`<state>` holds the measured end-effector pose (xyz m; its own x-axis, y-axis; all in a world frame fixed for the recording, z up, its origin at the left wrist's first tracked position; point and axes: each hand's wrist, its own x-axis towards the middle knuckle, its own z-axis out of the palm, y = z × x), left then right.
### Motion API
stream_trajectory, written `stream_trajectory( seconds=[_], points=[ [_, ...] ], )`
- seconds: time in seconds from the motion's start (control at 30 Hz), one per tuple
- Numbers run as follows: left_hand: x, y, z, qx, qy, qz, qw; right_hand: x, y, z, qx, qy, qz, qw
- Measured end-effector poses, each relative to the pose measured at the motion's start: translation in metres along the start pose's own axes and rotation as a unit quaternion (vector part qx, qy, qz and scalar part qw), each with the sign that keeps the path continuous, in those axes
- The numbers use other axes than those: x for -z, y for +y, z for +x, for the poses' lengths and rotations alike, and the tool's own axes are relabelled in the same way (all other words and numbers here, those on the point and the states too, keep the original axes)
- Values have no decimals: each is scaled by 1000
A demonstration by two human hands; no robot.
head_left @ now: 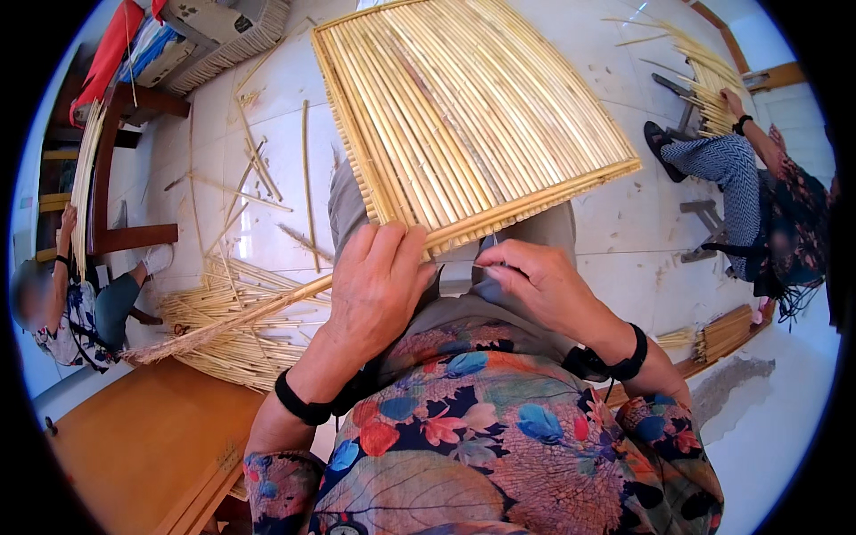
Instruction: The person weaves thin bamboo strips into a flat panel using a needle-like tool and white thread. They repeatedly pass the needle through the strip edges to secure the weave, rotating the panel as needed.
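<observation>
A square mat of pale yellow reed stalks [464,107] rests on my lap, tilted away from me. My left hand [374,285] grips its near edge, fingers curled over the long border stalk that sticks out to the left. My right hand [539,285] is at the same edge, a little right of the left hand, with thumb and forefinger pinched on a thin needle [493,242] that points up at the mat's edge. Both wrists wear black bands.
A heap of loose reeds [227,330] lies on the white tiled floor at my left, with stray stalks beyond. A wooden bench [152,437] sits at lower left. One seated person works with reeds at far left [80,303], another at upper right [758,187].
</observation>
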<state>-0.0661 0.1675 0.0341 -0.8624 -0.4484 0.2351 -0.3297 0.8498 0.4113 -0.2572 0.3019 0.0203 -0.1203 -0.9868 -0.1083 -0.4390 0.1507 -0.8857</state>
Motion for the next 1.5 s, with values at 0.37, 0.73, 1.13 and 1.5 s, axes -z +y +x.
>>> stream_trajectory(
  seconds=[0.37, 0.73, 1.13, 1.5],
  points=[
    [-5, -2, 2, 2, 31, -11, 999, 47, -16, -24, 79, 188, -189, 961],
    [-8, -3, 0, -15, 44, -9, 999, 28, -41, -6, -126, 97, 137, 978],
    [22, -17, -23, 69, 15, -32, 997, -13, 1, 8, -125, 24, 118, 985],
    [18, -1, -9, 3, 6, -10, 1000, -12, -3, -2, -79, 23, 39, 996]
  ],
)
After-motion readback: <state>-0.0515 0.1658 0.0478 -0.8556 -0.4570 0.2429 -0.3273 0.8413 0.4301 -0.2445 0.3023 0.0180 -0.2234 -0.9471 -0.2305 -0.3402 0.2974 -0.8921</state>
